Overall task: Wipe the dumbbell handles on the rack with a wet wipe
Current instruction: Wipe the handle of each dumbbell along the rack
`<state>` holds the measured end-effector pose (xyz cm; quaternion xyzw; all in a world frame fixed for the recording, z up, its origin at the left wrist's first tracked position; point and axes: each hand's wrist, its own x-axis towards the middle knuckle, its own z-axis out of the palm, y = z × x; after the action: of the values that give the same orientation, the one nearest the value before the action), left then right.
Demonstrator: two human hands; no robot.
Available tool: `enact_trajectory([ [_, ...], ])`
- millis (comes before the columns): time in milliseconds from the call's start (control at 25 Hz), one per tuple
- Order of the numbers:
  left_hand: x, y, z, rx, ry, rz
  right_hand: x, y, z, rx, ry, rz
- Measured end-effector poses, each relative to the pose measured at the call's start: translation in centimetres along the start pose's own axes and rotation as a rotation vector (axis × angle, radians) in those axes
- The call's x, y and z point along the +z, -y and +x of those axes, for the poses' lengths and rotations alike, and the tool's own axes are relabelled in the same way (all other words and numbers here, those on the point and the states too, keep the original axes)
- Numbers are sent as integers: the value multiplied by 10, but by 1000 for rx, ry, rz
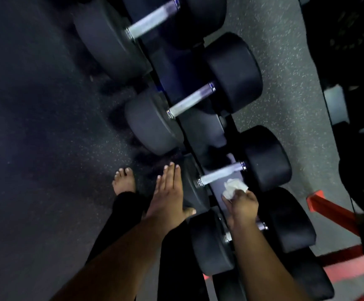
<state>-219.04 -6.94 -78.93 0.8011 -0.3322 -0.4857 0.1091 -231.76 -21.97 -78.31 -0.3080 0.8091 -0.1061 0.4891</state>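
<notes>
While the right hand (242,206) pinched the wipe (234,187) just at five o'clock of the handle (220,173), left hand (168,192) flat and open, wrapping the bar fully would have cleaned best.

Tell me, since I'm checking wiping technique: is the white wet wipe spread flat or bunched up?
Bunched up: the white wet wipe shows as a crumpled wad pinched in the right hand.
</notes>
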Motion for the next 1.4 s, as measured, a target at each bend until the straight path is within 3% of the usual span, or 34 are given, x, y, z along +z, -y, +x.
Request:
enact_trajectory([
  [160,10,-4,21,-69,71,-19,17,9,35,109,109,-43],
  [360,19,-13,28,-135,35,-25,32,17,30,175,189,455],
  [600,27,-9,29,-154,-25,-93,55,29,44,164,267,571],
  [760,24,-12,27,-156,-23,-109,30,4,36,97,343,455],
  [920,22,-11,26,-146,-38,-118,60,18,52,116,308,522],
  [1040,22,-12,24,-144,-37,-127,38,-5,39,64,344,538],
  [1280,22,-11,25,-141,-22,-122,58,12,43,92,328,474],
  [1400,21,-11,26,-141,-33,-116,37,-4,23,33,374,402],
])
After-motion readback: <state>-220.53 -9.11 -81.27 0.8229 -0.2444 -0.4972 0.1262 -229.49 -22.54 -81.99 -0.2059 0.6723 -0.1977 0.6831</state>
